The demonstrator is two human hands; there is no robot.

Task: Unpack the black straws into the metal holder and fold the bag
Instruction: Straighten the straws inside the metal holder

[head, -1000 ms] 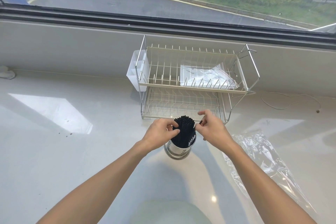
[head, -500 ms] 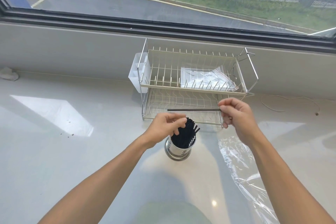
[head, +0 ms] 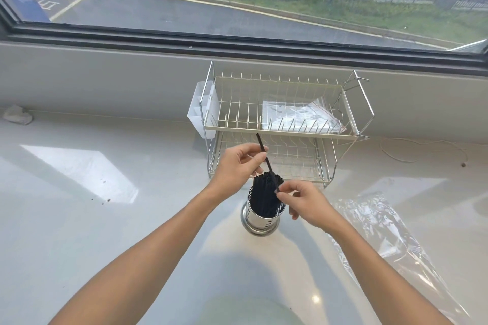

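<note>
Last loose straw (head: pixel 266 162) pinched by both the left hand (head: pixel 237 166) and right hand (head: pixel 303 204), probably next slots into the packed metal holder (head: pixel 262 216), then the bag (head: pixel 390 240) needs folding.

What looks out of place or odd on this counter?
One straw is outside the holder, held aslant by both hands, left and right. The empty bag lies crumpled and unfolded. Dark crumbs dot the counter.

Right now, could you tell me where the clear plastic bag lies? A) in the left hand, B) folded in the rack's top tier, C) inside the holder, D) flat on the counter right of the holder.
D: the clear plastic bag lies spread on the counter, right of the metal holder.
</note>
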